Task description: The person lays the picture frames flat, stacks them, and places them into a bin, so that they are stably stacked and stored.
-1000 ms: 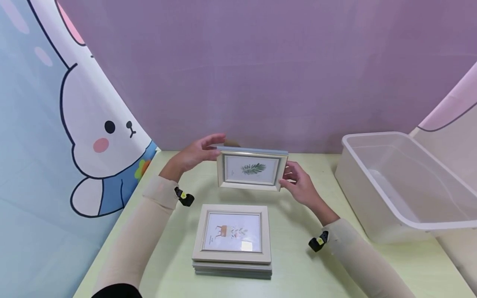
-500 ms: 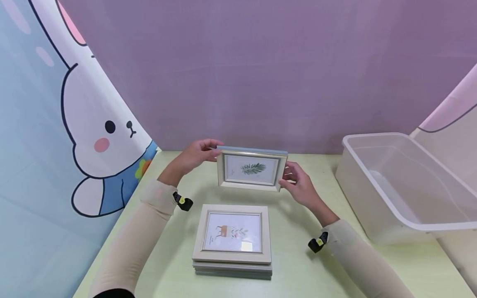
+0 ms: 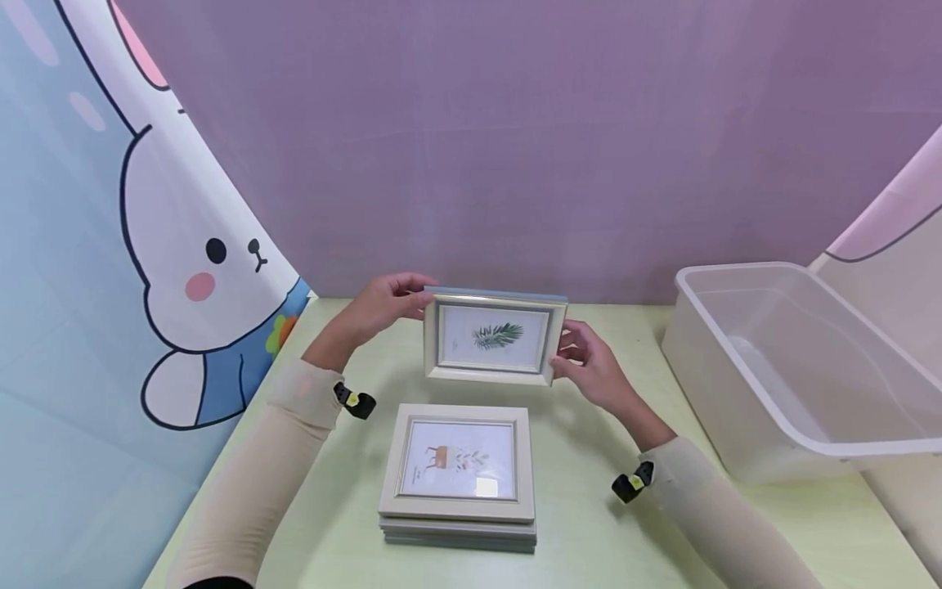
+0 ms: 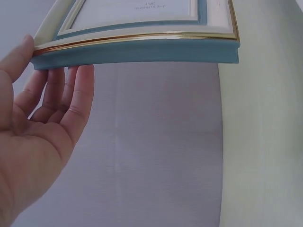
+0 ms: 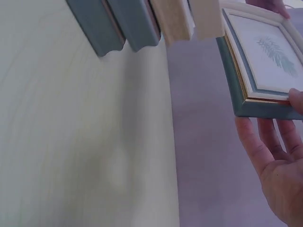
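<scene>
A small picture frame (image 3: 495, 339) with a green leaf print is held up over the table, tilted toward the head camera. My left hand (image 3: 383, 307) pinches its upper left corner, thumb on the front and fingers behind. At the lower right side, my right hand (image 3: 589, 360) grips the edge, thumb in front. In the left wrist view the frame's blue-green side (image 4: 142, 52) and gold trim show above the left fingers. Nearer the person lies a stack of picture frames (image 3: 458, 462), the top one cream with a deer-like print.
A translucent white plastic bin (image 3: 736, 409) stands at the right of the pale green table (image 3: 331, 523). Purple cloth (image 3: 515, 147) hangs behind, and a blue rabbit-print cloth (image 3: 81, 327) runs along the left.
The left hand's fingers have lowered and drawn in at the frame's corner. The held frame has shifted slightly left and tilted a little more upright. The stack and bin have not moved.
</scene>
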Demonstrator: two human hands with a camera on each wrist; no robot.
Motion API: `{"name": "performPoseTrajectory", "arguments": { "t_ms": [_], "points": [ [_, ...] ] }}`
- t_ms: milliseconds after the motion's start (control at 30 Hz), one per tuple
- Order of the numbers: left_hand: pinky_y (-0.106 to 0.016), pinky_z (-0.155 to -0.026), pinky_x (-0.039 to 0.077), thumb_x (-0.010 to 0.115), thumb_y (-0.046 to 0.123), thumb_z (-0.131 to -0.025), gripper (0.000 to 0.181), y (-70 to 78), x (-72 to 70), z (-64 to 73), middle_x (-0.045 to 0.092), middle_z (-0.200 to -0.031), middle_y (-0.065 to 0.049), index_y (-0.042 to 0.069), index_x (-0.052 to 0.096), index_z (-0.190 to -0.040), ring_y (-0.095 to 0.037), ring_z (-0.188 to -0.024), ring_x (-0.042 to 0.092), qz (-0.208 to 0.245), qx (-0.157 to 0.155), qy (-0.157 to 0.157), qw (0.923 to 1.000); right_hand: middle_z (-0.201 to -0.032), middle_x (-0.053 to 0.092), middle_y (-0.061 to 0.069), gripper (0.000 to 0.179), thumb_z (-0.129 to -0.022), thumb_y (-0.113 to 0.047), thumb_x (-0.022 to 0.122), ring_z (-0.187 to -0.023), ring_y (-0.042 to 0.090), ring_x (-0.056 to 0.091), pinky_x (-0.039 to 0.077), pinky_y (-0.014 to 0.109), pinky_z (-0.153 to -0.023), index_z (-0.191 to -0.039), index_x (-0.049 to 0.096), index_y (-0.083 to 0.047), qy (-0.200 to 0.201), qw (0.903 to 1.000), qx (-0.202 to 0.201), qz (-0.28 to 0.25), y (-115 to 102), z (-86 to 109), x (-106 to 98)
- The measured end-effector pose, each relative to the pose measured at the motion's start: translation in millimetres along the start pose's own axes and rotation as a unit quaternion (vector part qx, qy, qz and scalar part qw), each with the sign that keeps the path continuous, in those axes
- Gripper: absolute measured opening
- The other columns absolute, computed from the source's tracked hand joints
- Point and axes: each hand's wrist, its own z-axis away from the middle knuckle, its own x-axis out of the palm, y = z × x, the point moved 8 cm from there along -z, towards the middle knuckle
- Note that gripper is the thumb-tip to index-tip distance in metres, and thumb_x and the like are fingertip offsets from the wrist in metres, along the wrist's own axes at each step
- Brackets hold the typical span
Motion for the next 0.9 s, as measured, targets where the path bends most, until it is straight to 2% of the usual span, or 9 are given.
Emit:
{"name": "performPoseTrajectory", "arguments": {
  "t_ms": [200,400,600,900],
  "points": [
    [-0.045,-0.099,0.057,0.063,0.031,-0.102,0.039,-0.9,-3.3,7.9,0.067,-0.125,-0.014,0.009,0.061,-0.134,-0.027,-0.104,0.071,-0.006,-0.023,0.010,0.9997,-0.113,0.063,0.021,0.060,-0.094,0.005,0.064,-0.092,0.013,0.070,0.064,0.043,-0.073,-0.149,0.040,-0.003,-0.034,0.9967,0.046,-0.058,-4.5,6.8,9.0],
    [-0.041,-0.094,0.060,0.063,0.025,-0.102,0.035,-5.9,-4.9,18.2,0.066,-0.127,-0.017,0.005,0.062,-0.131,-0.027,-0.106,0.070,-0.004,-0.024,-0.009,0.9997,-0.115,0.063,0.020,0.058,-0.096,0.001,0.064,-0.093,0.018,0.072,0.064,0.048,-0.072,-0.148,0.041,-0.006,-0.070,0.9874,0.091,-0.108,-11.0,17.0,22.5],
    [-0.041,-0.092,0.061,0.062,0.018,-0.103,0.035,-22.6,-3.9,30.5,0.063,-0.131,-0.020,0.001,0.061,-0.133,-0.027,-0.109,0.069,0.012,-0.053,-0.023,0.9982,-0.113,0.061,0.018,0.057,-0.097,-0.005,0.065,-0.088,0.020,0.071,0.064,0.049,-0.072,-0.148,0.038,-0.004,-0.095,0.9820,0.130,-0.098,-11.2,27.1,34.3],
    [-0.041,-0.094,0.060,0.060,0.025,-0.104,0.039,-50.5,4.1,46.5,0.063,-0.134,-0.020,0.002,0.060,-0.135,-0.024,-0.109,0.069,0.030,-0.106,-0.034,0.9933,-0.111,0.056,0.015,0.056,-0.099,-0.011,0.066,-0.088,0.025,0.070,0.064,0.050,-0.074,-0.148,0.038,-0.007,-0.115,0.9715,0.188,-0.088,-3.3,43.5,47.5]
  ]
}}
